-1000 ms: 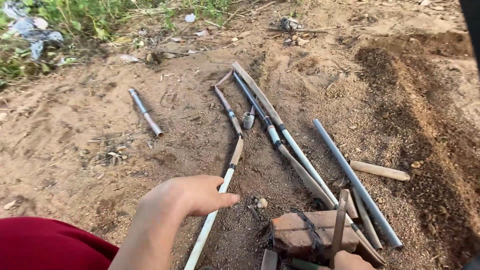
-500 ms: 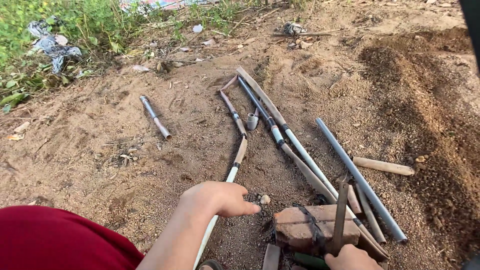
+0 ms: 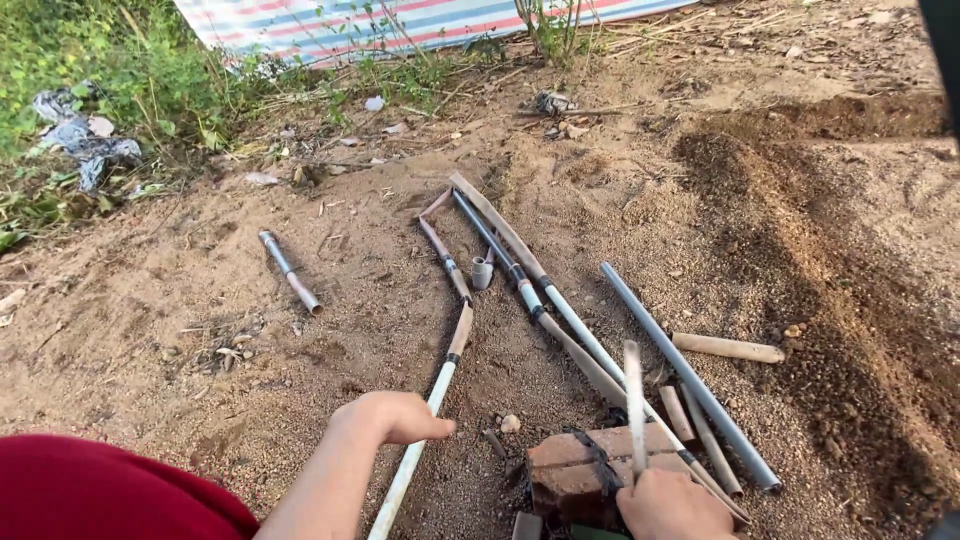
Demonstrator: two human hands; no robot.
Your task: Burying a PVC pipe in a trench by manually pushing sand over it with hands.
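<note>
Since the earlier frame the right hand [image 3: 672,503] has lifted its thin grey stick [image 3: 633,405] nearly upright above the red bricks [image 3: 590,470], and the left hand [image 3: 392,416] has slid a little lower along the long white pipe [image 3: 430,425]. In the head view the right fingers are clenched around the stick's lower end, while the left fingers are curled loosely, resting on or just over the white pipe lying on the sandy ground [image 3: 200,400]. More pipes lie beside it: a long grey pipe [image 3: 690,380] to the right and a short pipe piece [image 3: 290,272] well apart to the left.
</note>
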